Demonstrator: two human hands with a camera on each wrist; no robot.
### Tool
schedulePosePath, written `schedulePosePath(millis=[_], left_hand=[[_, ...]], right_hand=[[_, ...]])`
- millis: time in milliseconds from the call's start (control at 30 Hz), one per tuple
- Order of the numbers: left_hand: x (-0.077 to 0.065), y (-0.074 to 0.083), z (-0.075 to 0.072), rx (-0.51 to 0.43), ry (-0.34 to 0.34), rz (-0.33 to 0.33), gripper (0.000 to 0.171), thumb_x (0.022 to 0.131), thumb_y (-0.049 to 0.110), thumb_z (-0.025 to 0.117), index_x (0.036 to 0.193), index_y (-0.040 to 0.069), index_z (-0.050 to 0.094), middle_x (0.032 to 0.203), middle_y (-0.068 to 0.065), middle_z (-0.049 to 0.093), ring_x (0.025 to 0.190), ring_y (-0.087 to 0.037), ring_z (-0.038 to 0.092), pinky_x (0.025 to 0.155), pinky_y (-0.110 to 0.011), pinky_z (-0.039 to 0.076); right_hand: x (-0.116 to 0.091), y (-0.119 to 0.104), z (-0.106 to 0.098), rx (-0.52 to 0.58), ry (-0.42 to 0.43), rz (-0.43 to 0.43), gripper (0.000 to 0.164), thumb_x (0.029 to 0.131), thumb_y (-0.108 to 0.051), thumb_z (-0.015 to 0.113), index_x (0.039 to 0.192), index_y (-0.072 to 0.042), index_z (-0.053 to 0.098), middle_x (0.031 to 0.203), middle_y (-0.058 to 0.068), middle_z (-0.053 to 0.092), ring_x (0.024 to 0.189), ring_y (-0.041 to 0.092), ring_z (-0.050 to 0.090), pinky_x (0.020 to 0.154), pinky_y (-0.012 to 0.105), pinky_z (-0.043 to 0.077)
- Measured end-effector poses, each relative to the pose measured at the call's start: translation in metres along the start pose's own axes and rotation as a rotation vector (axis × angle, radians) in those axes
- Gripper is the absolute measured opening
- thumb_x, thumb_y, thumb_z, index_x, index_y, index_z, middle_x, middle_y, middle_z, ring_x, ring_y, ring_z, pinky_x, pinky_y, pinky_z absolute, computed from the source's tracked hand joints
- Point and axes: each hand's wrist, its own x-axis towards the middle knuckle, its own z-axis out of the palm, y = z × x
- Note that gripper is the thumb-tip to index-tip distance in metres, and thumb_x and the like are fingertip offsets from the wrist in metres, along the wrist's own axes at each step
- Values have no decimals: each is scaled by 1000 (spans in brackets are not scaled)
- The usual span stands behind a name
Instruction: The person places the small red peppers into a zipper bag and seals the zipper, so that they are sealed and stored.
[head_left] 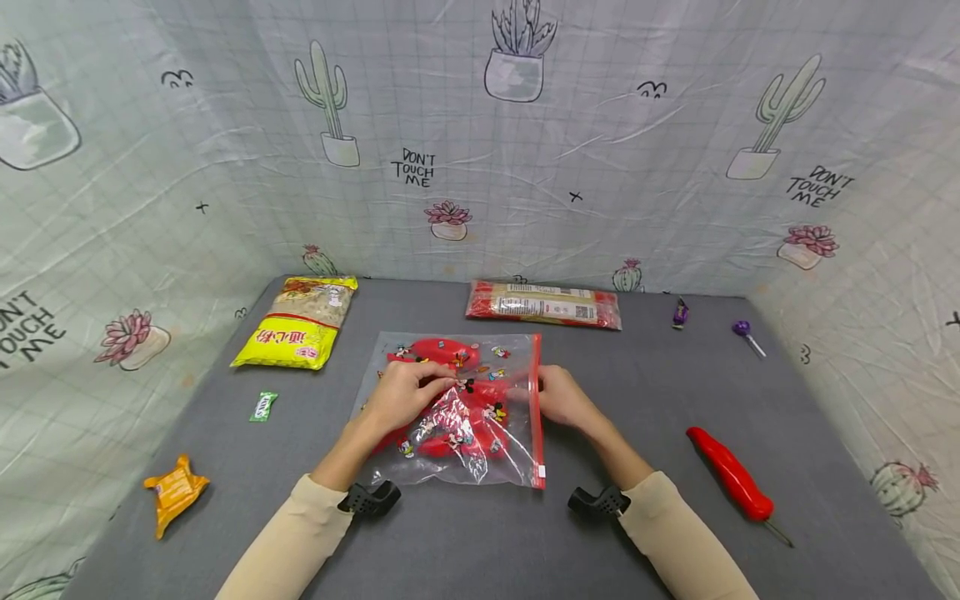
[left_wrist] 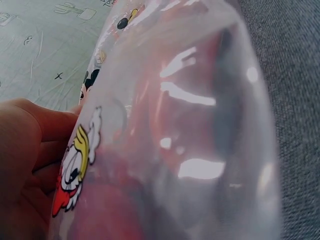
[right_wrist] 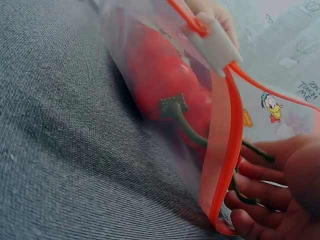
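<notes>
**Two hands working at a clear zip bag of red peppers on a grey table**

Nearest the head camera, two cream sleeves are reaching forward over the grey table [head_left: 480, 542], each wrist wearing a small black camera mount. Between them, directly in front of the person, a clear zip bag [head_left: 457, 408] printed with cartoon characters is lying flat. Its long axis is running away from the person, and its red zip edge [head_left: 537, 408] is lying along the bag's right side, also running away from the person.

The left hand [head_left: 405, 396] is resting on top of the bag near its middle, fingers curled and pinching the plastic. The right hand [head_left: 562, 398] is sitting at the zip edge, so it is the hand nearer the opening; in the right wrist view its fingers [right_wrist: 260, 200] are curling around that edge, gripping it, with the white slider [right_wrist: 215, 45] farther along the zip.

Inside the bag, red peppers [right_wrist: 165, 85] are lying, and one green stem [right_wrist: 182, 120] is pointing toward the zip edge.

Well apart on the right, another red pepper [head_left: 729, 472] is lying loose on the table. Farther back are a yellow packet [head_left: 296, 323] at left and a long red noodle packet [head_left: 543, 304] behind the bag. A small orange packet [head_left: 175, 492] is sitting at the near left.
</notes>
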Motion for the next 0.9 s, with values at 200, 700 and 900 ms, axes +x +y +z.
schedulePosePath(millis=[200, 700, 900], left_hand=[[-1, 0, 0, -7, -12, -12, 13, 86, 27, 69, 94, 20, 76, 90, 8, 74, 82, -3, 67, 71, -27, 53], [-1, -3, 0, -14, 19, 12, 11, 85, 25, 70, 93, 20, 76, 89, 7, 74, 80, -3, 67, 69, -25, 52], [0, -1, -1, -18, 5, 9, 13, 85, 25, 70, 95, 19, 75, 90, 6, 74, 81, -5, 67, 70, -27, 52]], right_hand=[[-6, -1, -10, 21, 2, -42, 25, 84, -26, 70, 105, -13, 71, 94, 4, 71, 76, 12, 56, 66, 26, 46], [-48, 8, -59, -57, 92, -33, 40, 84, -34, 69, 116, -10, 64, 107, 3, 69, 93, 17, 64, 82, 37, 52], [-85, 22, -87, -164, 155, -8, 42, 84, -37, 69, 118, -13, 62, 114, 5, 66, 102, 23, 62, 87, 43, 50]])
